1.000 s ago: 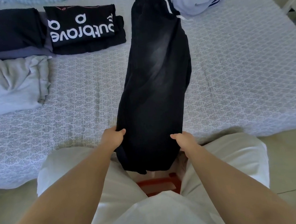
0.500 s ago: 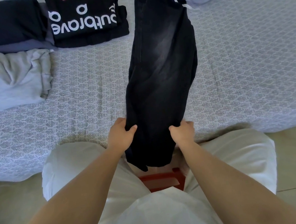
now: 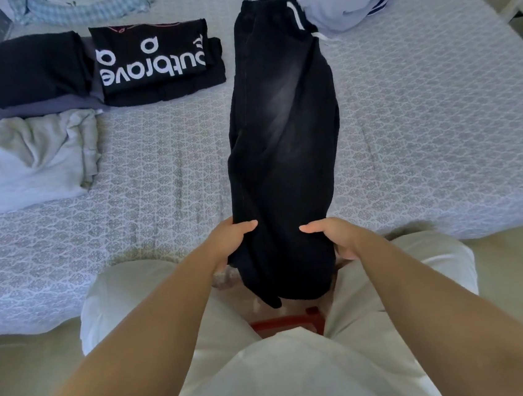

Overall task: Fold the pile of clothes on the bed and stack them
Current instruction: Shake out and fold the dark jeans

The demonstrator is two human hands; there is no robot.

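Bare bedsheet (image 3: 162, 189) between grey garment (image 3: 24, 161) and black trousers (image 3: 283, 137).

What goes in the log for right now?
step: folding | item: black pants | left hand: gripping | right hand: gripping | place: bed

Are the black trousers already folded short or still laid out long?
Still long: the black trousers stretch from the waistband down past the bed edge, both hands gripping the hem end.

Long black pants (image 3: 283, 137) lie straight down the bed (image 3: 423, 122), folded in half lengthwise. The left hand (image 3: 231, 241) and the right hand (image 3: 335, 233) each hold a side of the legs near the bed's edge. Folded dark shirts (image 3: 155, 60) sit at the far left, with a crumpled grey cloth (image 3: 27, 158) just beside them.
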